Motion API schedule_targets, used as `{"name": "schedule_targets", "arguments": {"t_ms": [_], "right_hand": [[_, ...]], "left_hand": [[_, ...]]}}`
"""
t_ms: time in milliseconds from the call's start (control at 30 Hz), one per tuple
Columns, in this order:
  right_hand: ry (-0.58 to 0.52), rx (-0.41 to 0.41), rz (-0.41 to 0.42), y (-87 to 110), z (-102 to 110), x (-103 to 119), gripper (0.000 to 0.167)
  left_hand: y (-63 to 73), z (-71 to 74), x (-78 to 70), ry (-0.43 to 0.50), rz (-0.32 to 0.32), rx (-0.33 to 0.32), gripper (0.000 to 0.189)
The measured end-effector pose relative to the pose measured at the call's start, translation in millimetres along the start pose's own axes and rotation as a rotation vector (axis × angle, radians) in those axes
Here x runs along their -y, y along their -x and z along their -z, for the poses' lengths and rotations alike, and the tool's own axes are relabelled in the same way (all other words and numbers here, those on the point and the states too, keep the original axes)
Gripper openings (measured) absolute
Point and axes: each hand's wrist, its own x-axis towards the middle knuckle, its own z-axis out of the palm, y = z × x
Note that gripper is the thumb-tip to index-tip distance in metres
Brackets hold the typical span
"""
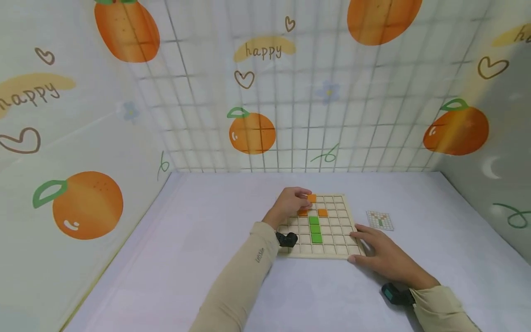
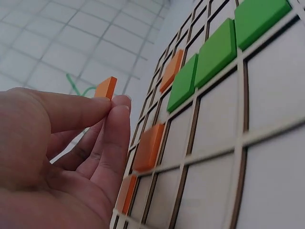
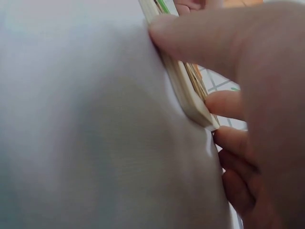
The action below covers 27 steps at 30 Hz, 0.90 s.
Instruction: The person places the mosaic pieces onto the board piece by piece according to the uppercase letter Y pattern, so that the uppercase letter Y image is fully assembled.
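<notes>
My left hand [image 1: 289,203] pinches an orange square tile [image 2: 106,88] between thumb and fingertips, above the far part of a wooden grid board [image 1: 338,236]. Three green tiles [image 1: 315,229] form a column in the board's cells. Orange tiles lie in cells beyond them, one orange tile [image 1: 322,212] to the right; others [image 2: 148,148] show beside the left hand in the left wrist view. At the board's near right corner rests my right hand [image 1: 387,258], thumb touching the near edge, fingers extended at the right edge.
A small pattern card [image 1: 380,220] with a coloured grid lies on the white table [image 1: 199,258], right of the board. Printed curtains [image 1: 83,133] with oranges enclose the table at the back and sides, and a wire grid [image 1: 307,152] shows through at the back.
</notes>
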Motion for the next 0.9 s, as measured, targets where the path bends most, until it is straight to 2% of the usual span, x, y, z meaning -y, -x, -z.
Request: {"name": "schedule_targets", "arguments": {"t_ms": [367, 567, 667, 900], "right_hand": [[0.012, 0.003, 0.007, -0.8, -2, 2, 0.076], [0.001, 0.009, -0.006, 1.3, -4, 2, 0.077], [0.011, 0.010, -0.004, 0.9, -4, 2, 0.078], [0.017, -0.004, 0.024, -0.9, -2, 3, 0.075]], "left_hand": [[-5.8, -12.5, 0.7, -0.143, -0.054, 0.002, 0.028], [-5.4, -20.5, -1.9, -0.161, -0.032, 0.016, 0.029], [-6.4, -23.0, -3.8, -0.183, -0.024, -0.001, 0.028], [-10.8, -28.4, -8.2, -0.168, -0.008, -0.012, 0.025]]}}
